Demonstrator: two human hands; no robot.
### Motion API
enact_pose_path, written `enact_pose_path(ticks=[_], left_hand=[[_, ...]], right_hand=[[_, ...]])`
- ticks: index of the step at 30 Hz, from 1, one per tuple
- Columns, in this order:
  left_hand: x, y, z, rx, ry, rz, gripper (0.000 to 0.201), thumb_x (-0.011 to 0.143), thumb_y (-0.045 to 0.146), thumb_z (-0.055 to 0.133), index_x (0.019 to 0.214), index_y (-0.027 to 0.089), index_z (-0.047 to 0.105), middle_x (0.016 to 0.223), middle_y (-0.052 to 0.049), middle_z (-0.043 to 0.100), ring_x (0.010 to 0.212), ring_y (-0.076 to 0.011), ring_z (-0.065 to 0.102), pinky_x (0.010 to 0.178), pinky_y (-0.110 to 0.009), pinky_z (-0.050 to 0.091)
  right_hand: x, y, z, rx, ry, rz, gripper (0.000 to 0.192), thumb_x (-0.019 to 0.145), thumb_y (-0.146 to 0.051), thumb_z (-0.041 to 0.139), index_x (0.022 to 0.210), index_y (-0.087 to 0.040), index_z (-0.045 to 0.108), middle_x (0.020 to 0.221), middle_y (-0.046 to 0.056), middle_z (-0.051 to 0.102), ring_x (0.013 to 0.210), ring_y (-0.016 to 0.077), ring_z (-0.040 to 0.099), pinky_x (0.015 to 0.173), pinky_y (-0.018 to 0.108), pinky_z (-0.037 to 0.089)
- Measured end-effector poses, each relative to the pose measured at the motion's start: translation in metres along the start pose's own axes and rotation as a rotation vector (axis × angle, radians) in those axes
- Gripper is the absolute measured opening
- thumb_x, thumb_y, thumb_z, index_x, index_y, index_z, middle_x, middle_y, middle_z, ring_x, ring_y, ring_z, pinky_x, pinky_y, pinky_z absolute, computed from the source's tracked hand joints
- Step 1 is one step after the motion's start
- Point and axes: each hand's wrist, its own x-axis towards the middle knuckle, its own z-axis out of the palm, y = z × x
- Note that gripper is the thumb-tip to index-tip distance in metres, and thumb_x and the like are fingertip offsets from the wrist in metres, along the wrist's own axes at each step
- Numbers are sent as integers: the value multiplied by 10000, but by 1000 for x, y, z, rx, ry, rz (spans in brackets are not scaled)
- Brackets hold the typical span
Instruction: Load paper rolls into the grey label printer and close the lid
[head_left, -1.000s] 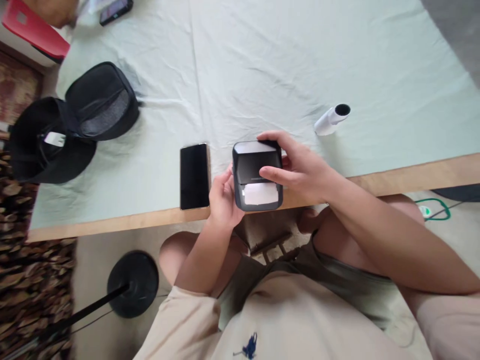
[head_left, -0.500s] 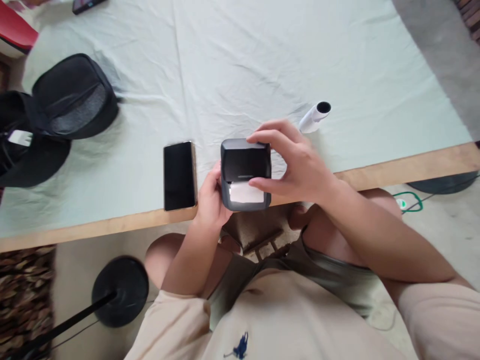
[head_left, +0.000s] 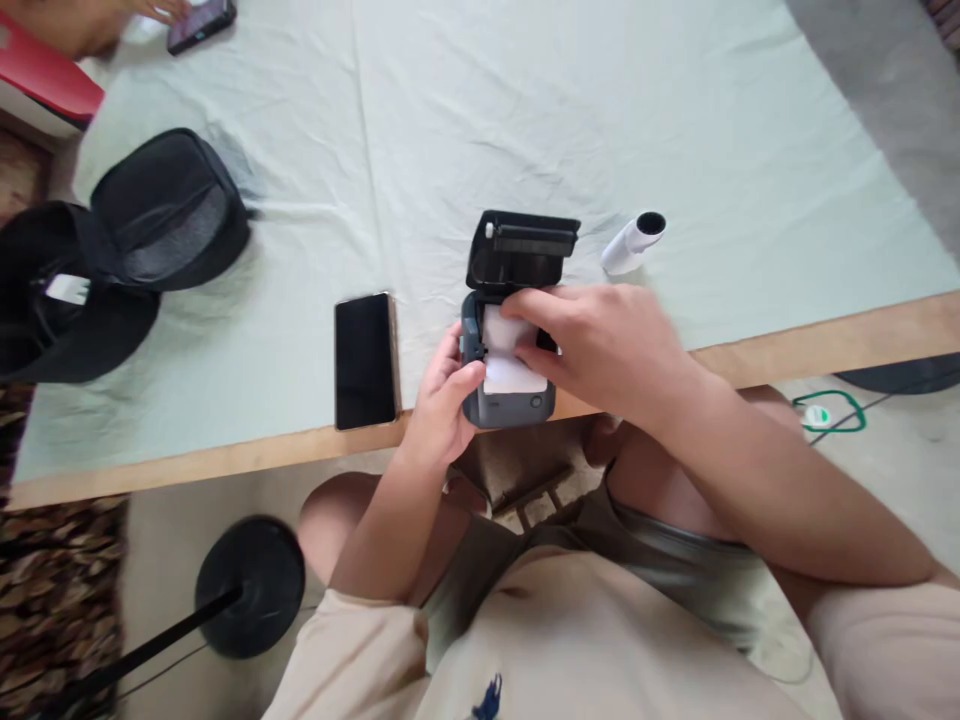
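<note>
A small dark grey label printer (head_left: 510,411) is at the table's front edge with its black lid (head_left: 523,250) swung up and back. Inside it sits a white paper roll (head_left: 504,328), a strip of its paper lying over the front. My left hand (head_left: 442,405) grips the printer's left side, thumb on the near rim. Fingers of my right hand (head_left: 600,335) reach into the opening from the right and close on the paper roll. Behind my right hand, a white rolled tube (head_left: 628,247) with a dark hollow end rests on the cloth.
Left of the printer lies a black-screened phone (head_left: 365,362). Farther left is an open black case (head_left: 169,205). Another phone (head_left: 201,25) is at the far left, near another person's hand (head_left: 161,8). A round black stand base (head_left: 251,590) is on the floor.
The printer's lid was shut and now stands open. My right hand has moved from the lid to the paper roll inside. Another person's hand has appeared at the far left.
</note>
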Motion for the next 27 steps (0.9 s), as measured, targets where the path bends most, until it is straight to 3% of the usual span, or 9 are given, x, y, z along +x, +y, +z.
enact_pose_path(ticks=[5, 8, 10, 13, 16, 20, 23, 25, 27], left_hand=[[0, 0, -2, 23, -28, -13, 541, 768, 358, 835, 1222, 203, 587, 1163, -78, 776, 1071, -273, 777, 903, -357, 642], [0, -1, -3, 5, -11, -16, 569, 759, 346, 846, 1240, 206, 578, 1125, -64, 782, 1047, -252, 781, 882, -329, 639], [-1, -2, -3, -20, 16, 9, 580, 754, 316, 855, 1256, 225, 577, 1084, -27, 785, 988, -203, 786, 833, -271, 631], [-1, -3, -4, -51, 24, 43, 529, 786, 316, 833, 1250, 220, 598, 1039, -4, 780, 873, -146, 773, 744, -213, 612], [-1, -2, -3, -74, 12, 45, 484, 801, 329, 809, 1225, 196, 618, 1001, -13, 770, 813, -132, 752, 709, -209, 609], [1, 0, -1, -64, 27, 43, 478, 779, 328, 820, 1199, 197, 636, 1002, -19, 767, 791, -134, 739, 700, -219, 617], [3, 2, 0, -37, 29, 46, 486, 751, 350, 838, 1172, 200, 649, 1020, -31, 767, 801, -157, 742, 699, -256, 641], [4, 2, 1, -28, 24, 49, 482, 750, 360, 835, 1166, 196, 654, 1029, -39, 771, 817, -171, 749, 703, -275, 652], [5, 2, 1, -23, 24, 48, 466, 754, 355, 830, 1157, 195, 661, 1011, -35, 772, 804, -168, 749, 686, -267, 651]], right_hand=[[6, -10, -5, -150, -147, 21, 284, 926, -313, 562, 1175, -274, 693, 817, 87, 731, 688, 226, 664, 572, 311, 149], [5, -7, -9, -70, -138, 45, 331, 878, -279, 599, 1198, -273, 686, 826, 77, 732, 698, 220, 651, 575, 304, 182], [2, 3, -15, 176, -79, 50, 406, 805, -234, 639, 1209, -262, 667, 848, 42, 736, 634, 160, 589, 574, 288, 263], [-1, 24, -19, 773, 26, 128, 474, 774, -194, 570, 1243, -248, 608, 878, 9, 724, 534, 90, 488, 520, 261, 344], [1, 44, -9, 1093, 110, 261, 396, 865, -259, 497, 1258, -241, 542, 943, 35, 706, 569, 112, 559, 461, 255, 363], [3, 60, 20, 795, 186, 189, 312, 882, -350, 633, 1154, -221, 551, 967, 50, 682, 772, 178, 651, 706, 347, 561], [0, 68, 34, 546, 239, 68, 299, 899, -344, 634, 1166, -215, 598, 1079, 74, 680, 992, 236, 668, 928, 428, 565], [-1, 71, 39, 485, 254, 37, 339, 890, -372, 671, 1186, -216, 616, 1139, 73, 691, 1026, 240, 670, 958, 423, 557], [-2, 72, 42, 457, 251, 42, 336, 878, -367, 685, 1176, -220, 631, 1091, 52, 721, 949, 222, 685, 892, 389, 567]])
